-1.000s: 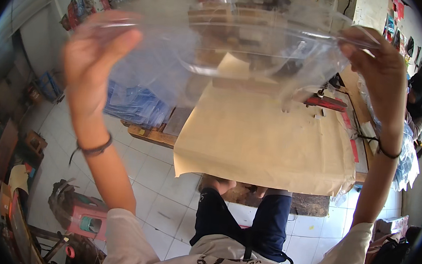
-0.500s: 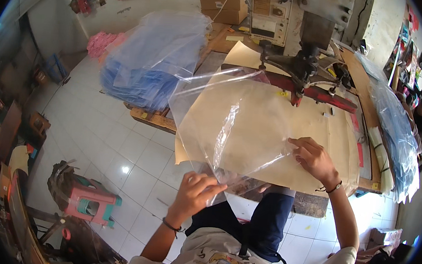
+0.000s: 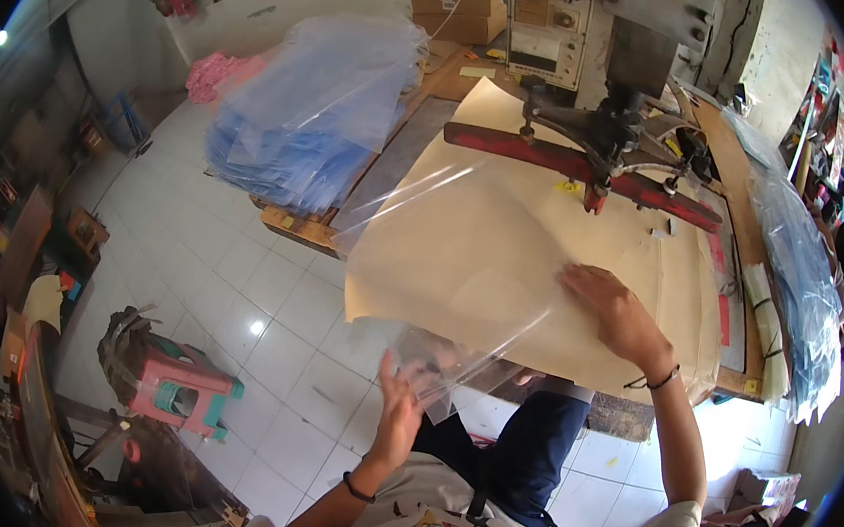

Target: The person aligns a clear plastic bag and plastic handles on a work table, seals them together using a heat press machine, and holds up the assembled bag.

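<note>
A clear plastic sheet [image 3: 463, 257] lies over a large tan sheet [image 3: 658, 324] on the worktable. Its near corner hangs past the table's front edge. My right hand [image 3: 613, 312] rests on the right part of the plastic, fingers stretched out and pointing left. Beside the hanging corner is my left hand [image 3: 399, 412], fingers apart and partly blurred behind the film. It seems to touch the plastic without gripping it. Beyond the sheet, a long red bar [image 3: 532, 151] hangs from a dark metal press head [image 3: 619, 130].
A stack of bluish plastic sheets [image 3: 303, 133] covers the table's left end. More plastic [image 3: 793, 266] drapes along the right side. A control box [image 3: 547, 34] and a cardboard box [image 3: 457, 9] stand at the back. A pink and green stool [image 3: 180, 388] is on the tiled floor.
The plastic's far edge has come down nearer me and lies flatter, out from under the red bar. My left hand's pinch has loosened; my right hand has flattened onto the sheet.
</note>
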A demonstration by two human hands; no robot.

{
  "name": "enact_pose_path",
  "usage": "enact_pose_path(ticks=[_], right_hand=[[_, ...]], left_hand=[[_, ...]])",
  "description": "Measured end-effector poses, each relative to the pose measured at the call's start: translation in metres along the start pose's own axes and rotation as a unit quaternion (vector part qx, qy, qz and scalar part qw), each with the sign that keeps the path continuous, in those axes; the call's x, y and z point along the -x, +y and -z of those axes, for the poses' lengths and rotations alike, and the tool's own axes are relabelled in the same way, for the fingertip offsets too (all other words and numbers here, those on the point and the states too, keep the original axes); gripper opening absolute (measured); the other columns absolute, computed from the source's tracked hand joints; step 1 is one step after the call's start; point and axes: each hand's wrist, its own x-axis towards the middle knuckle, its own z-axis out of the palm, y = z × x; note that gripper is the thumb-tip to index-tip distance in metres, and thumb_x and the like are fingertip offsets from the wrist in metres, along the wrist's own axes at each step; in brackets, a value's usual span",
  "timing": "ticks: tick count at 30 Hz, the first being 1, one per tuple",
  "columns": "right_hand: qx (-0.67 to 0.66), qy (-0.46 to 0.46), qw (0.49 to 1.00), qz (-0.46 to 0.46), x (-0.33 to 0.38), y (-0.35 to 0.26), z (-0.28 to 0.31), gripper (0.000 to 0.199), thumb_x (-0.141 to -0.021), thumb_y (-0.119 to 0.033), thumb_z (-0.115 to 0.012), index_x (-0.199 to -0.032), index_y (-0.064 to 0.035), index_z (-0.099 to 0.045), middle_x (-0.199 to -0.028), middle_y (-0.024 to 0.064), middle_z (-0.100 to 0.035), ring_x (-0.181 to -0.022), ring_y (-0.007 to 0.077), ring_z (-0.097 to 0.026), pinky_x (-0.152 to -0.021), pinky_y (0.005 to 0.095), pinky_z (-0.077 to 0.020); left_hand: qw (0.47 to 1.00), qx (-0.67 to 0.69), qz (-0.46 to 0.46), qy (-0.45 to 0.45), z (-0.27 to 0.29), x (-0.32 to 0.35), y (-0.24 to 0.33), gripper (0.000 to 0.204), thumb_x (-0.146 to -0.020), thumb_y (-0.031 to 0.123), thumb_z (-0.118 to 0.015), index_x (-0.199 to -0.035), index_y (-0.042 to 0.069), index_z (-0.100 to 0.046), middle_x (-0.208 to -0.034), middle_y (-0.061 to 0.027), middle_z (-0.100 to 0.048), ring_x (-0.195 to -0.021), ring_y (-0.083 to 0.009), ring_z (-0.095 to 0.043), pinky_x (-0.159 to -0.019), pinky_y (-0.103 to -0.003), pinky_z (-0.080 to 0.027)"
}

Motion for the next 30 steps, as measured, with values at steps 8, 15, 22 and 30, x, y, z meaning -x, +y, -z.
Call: enact_pose_path(ticks=[8, 15, 22, 30], right_hand=[[-0.172, 0.044, 0.945, -0.276, -0.023, 0.014, -0.019, 0.039, -0.094, -0.026, -0.067, -0.118, 0.0054, -0.068, -0.119, 0.0184, -0.071, -0.110, 0.0347, -0.066, -0.098, 0.0403, -0.0501], [-0.212, 0.021, 0.914, -0.346, -0.040, 0.028, -0.020, 0.054, -0.088, -0.032, -0.080, -0.125, 0.0041, -0.062, -0.101, 0.0192, -0.071, -0.090, 0.0209, -0.069, -0.079, 0.0327, -0.0535], [-0.486, 0.077, 0.797, -0.351, -0.042, 0.007, -0.023, 0.062, -0.093, -0.029, -0.077, -0.139, 0.0025, -0.051, -0.098, 0.0102, -0.070, -0.095, 0.0171, -0.069, -0.078, 0.0288, -0.0557], [-0.491, 0.152, 0.768, -0.383, -0.051, 0.007, -0.043, 0.055, -0.095, -0.011, -0.071, -0.142, 0.0066, -0.048, -0.104, 0.0155, -0.072, -0.074, 0.0150, -0.070, -0.062, 0.0243, -0.0568]], left_hand=[[0.977, 0.021, 0.205, -0.058, -0.024, -0.040, 0.039, 0.054, -0.099, 0.010, -0.063, -0.147, -0.006, -0.045, -0.124, -0.0241, -0.068, -0.105, -0.0294, -0.072, -0.088, -0.040, -0.060], [0.992, -0.051, 0.100, -0.059, -0.025, -0.063, 0.059, 0.042, -0.096, 0.005, -0.063, -0.135, -0.006, -0.053, -0.121, -0.0241, -0.068, -0.108, -0.0312, -0.071, -0.088, -0.039, -0.060], [0.992, -0.051, 0.101, -0.061, -0.013, -0.084, 0.087, 0.051, -0.091, 0.003, -0.064, -0.138, -0.009, -0.048, -0.125, -0.0260, -0.065, -0.109, -0.0325, -0.070, -0.091, -0.040, -0.058], [0.990, -0.005, 0.121, -0.078, 0.003, -0.103, 0.076, 0.060, -0.095, 0.006, -0.065, -0.146, -0.012, -0.038, -0.127, -0.0285, -0.063, -0.115, -0.0323, -0.067, -0.097, -0.038, -0.055]])
